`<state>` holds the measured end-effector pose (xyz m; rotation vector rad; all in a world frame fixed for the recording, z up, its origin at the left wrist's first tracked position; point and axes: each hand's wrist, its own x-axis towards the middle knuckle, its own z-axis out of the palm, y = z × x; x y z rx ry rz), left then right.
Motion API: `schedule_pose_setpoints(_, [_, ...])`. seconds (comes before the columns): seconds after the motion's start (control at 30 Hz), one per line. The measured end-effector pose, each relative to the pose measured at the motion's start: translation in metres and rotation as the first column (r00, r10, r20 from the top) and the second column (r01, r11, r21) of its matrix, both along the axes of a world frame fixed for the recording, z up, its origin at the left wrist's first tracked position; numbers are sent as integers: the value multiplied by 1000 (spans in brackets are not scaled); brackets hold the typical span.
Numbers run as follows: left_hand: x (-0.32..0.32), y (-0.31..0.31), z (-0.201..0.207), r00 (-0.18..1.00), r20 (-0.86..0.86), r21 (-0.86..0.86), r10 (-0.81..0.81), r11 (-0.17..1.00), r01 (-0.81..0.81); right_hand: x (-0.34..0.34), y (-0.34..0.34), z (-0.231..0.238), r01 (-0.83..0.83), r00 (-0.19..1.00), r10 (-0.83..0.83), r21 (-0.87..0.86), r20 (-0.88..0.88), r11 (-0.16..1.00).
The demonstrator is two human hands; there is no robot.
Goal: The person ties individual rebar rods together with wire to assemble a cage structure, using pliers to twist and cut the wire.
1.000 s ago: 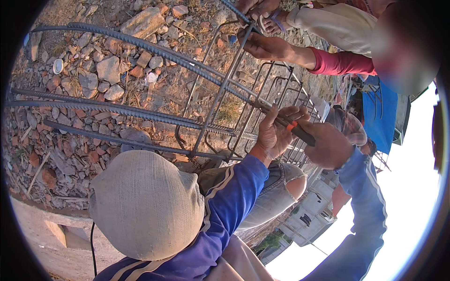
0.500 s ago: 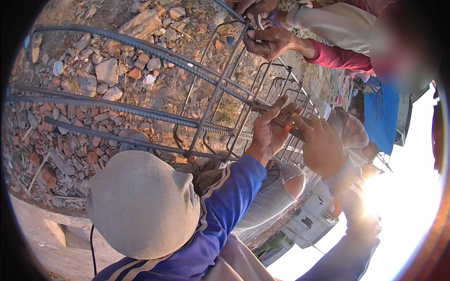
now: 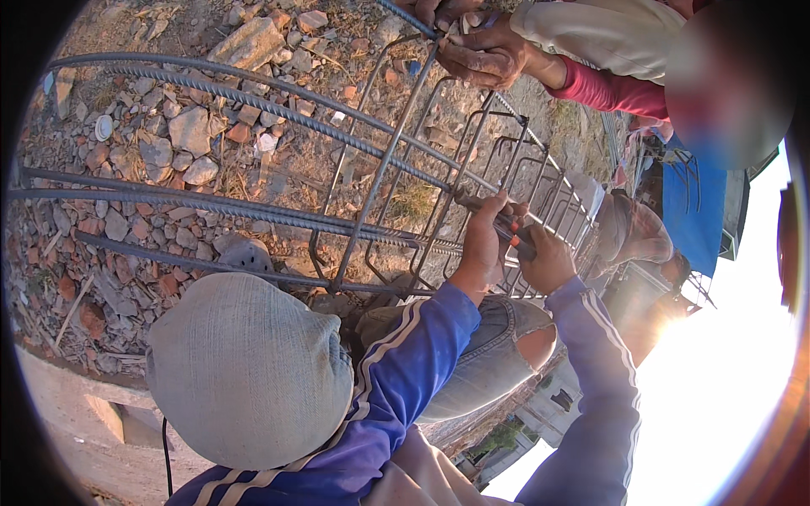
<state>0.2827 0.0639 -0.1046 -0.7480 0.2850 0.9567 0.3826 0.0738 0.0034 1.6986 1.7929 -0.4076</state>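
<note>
A pair of dark pincers with orange bands on the handles (image 3: 516, 239) reaches to a crossing of bars in the steel rebar cage (image 3: 371, 211). My right hand (image 3: 548, 260) is closed around the handle end. Beside it, my left hand (image 3: 483, 243) also grips the pincers, nearer the jaws, with its thumb toward the bars. The jaws touch or nearly touch the crossing; whether wire is between them is too small to tell. Both my arms wear blue sleeves with pale stripes. Long ribbed bars run left from the cage, and bent stirrups cross them.
Another person's hands (image 3: 481, 55), one with a red sleeve, work at the cage's upper bar. Broken bricks and stones (image 3: 194, 131) cover the ground. A rounded grey cloth shape (image 3: 253, 371), apparently a bent knee, fills the lower left. A blue tarp (image 3: 696, 207) hangs beyond, near sun glare.
My right hand has moved left and closed around the handles, where its fingers were more spread. My left hand stays near the same crossing. The other person's hands shift slightly.
</note>
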Motion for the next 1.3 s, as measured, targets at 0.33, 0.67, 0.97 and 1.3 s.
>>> schedule_pose_setpoints(0.33, [14,0,-14,948,-315,192,46,981,16,20,16,-20,80,953,-69,25,-295,996])
schedule_pose_setpoints(0.67, [-9,0,-16,872,437,99,218,952,-288,-30,43,31,617,389,-916,-766,96,182])
schedule_pose_setpoints(0.97, [-16,-3,-31,827,533,131,178,948,-288,-62,-2,21,692,181,-983,-707,-26,147])
schedule_pose_setpoints(1.3, [-12,30,21,999,-13,-258,-47,965,42,-63,-9,35,-56,997,41,242,63,969])
